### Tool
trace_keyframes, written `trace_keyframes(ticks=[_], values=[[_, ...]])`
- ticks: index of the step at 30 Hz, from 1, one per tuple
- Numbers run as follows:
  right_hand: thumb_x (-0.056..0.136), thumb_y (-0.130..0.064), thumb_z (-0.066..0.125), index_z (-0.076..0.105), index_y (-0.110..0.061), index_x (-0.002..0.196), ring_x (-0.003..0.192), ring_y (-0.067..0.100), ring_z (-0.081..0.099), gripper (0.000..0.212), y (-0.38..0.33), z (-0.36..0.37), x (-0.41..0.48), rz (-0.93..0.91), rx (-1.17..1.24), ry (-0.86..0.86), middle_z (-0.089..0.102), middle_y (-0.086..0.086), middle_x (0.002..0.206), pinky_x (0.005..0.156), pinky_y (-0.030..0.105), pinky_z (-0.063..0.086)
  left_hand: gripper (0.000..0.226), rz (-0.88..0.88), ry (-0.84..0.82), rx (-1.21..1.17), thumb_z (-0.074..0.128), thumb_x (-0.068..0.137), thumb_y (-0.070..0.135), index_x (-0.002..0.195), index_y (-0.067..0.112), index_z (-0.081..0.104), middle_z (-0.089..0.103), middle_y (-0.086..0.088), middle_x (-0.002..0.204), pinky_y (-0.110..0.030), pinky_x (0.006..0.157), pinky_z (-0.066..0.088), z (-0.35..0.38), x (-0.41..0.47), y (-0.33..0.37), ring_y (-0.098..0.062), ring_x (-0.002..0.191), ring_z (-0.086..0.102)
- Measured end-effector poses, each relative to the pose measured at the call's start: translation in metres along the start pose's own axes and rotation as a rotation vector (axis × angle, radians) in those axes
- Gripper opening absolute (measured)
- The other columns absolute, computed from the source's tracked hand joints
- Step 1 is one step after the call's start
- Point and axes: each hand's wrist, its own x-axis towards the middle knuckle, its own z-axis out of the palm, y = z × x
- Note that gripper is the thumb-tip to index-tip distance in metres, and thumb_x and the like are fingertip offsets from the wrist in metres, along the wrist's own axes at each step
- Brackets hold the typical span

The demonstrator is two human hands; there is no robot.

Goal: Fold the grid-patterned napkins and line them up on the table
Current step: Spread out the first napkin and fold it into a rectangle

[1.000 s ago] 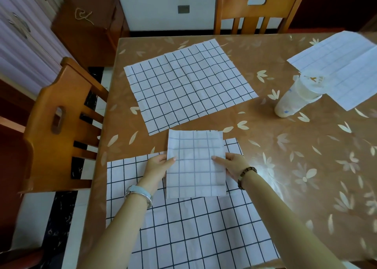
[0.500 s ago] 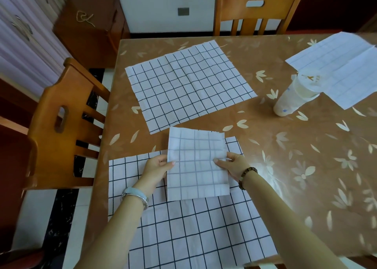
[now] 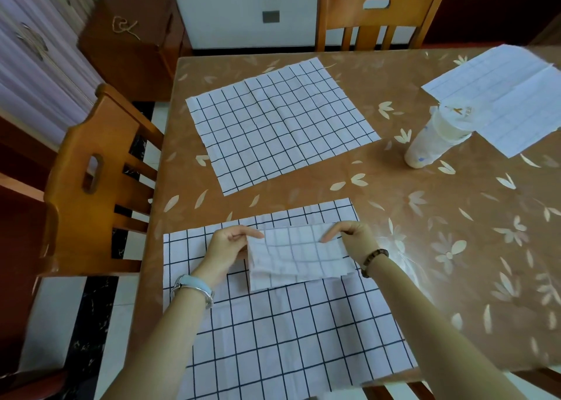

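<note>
Brown flowery table [image 3: 440, 232] fills most of your view, with a white wall behind it, a dark cabinet [image 3: 133, 44] off past your left hand, and wooden chairs at the far side [image 3: 379, 14] and the left side [image 3: 97, 181].

Your left hand [image 3: 230, 245] and right hand [image 3: 355, 239] are each pinching a top corner of the folded napkin [image 3: 297, 257], thumb and fingers closed on the cloth. It hangs between them, a bit saggy and rumpled. Its grid looks pale and washed out, and its lower edge looks layered. It sits right over a flat napkin [image 3: 288, 339] with bold dark lines, which is spread under both wrists and runs to the table edge nearest you.

Beyond your hands there's a far napkin [image 3: 279, 123], laid open, turned at an angle, creases showing. Well off past your right hand is a pale cup [image 3: 434, 144], and just behind it a side napkin [image 3: 510, 102] with a faint grid.

You've got a watch [image 3: 194, 287] on the left wrist and a bead bracelet [image 3: 375, 260] on the right.
</note>
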Motion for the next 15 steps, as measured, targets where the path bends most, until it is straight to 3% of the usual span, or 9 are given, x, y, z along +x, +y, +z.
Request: trace_keyframes(ticks=[2,5,8,11,13,15], values=[[0.068,0.026,0.027,0.072,-0.029,0.056,0.082,0.016,0.071,0.073,0.002,-0.001,-0.001,-0.017,-0.061,0.001,0.075,-0.002,0.075,0.088,0.027,0.052,0.045,0.0,-0.023,0.023,0.043,0.096,-0.01,0.078,0.013,0.078,0.077,0.008,0.094,-0.033,0.085,0.057,-0.002,0.0,-0.001,-0.019,0.095,0.072],[0.075,0.024,0.028,0.073,-0.027,0.063,0.086,0.001,0.069,0.07,-0.002,0.001,-0.004,0.011,-0.143,0.015,0.074,-0.012,0.078,0.089,0.015,0.048,0.044,-0.005,-0.05,0.051,0.043,0.098,-0.006,0.083,0.015,0.078,0.077,0.007,0.099,-0.038,0.09,0.056,-0.002,0.0,-0.004,-0.022,0.101,0.07],[0.079,0.022,0.028,0.073,-0.028,0.07,0.091,-0.01,0.064,0.068,-0.007,0.003,-0.009,0.047,-0.178,0.021,0.072,-0.018,0.089,0.09,0.007,0.043,0.043,-0.034,-0.046,0.025,0.039,0.099,-0.001,0.09,0.015,0.077,0.075,0.001,0.104,-0.034,0.087,0.058,-0.001,-0.002,-0.004,-0.024,0.103,0.069],[0.084,0.019,0.029,0.073,-0.028,0.074,0.092,-0.016,0.061,0.065,-0.01,0.005,-0.011,0.086,-0.19,0.01,0.07,-0.021,0.091,0.091,0.004,0.041,0.04,-0.071,-0.061,-0.032,0.038,0.098,0.016,0.092,0.018,0.078,0.068,-0.011,0.115,-0.048,0.093,0.055,-0.003,-0.001,-0.008,-0.037,0.101,0.065],[0.086,0.018,0.031,0.073,-0.027,0.076,0.089,-0.009,0.063,0.062,-0.01,0.005,-0.012,0.068,-0.194,0.0,0.071,-0.018,0.092,0.088,0.007,0.045,0.026,-0.058,-0.039,-0.03,0.051,0.096,0.024,0.093,0.021,0.077,0.069,-0.009,0.111,-0.049,0.093,0.055,-0.002,-0.002,-0.01,-0.035,0.097,0.065],[0.086,0.017,0.033,0.073,-0.025,0.078,0.072,0.009,0.061,0.058,-0.008,0.006,-0.011,0.051,-0.187,0.004,0.073,-0.005,0.091,0.071,0.011,0.048,0.008,0.009,0.024,0.026,0.063,0.094,0.018,0.094,0.02,0.071,0.072,-0.003,0.101,-0.038,0.08,0.052,0.0,-0.003,-0.012,-0.025,0.089,0.063]])
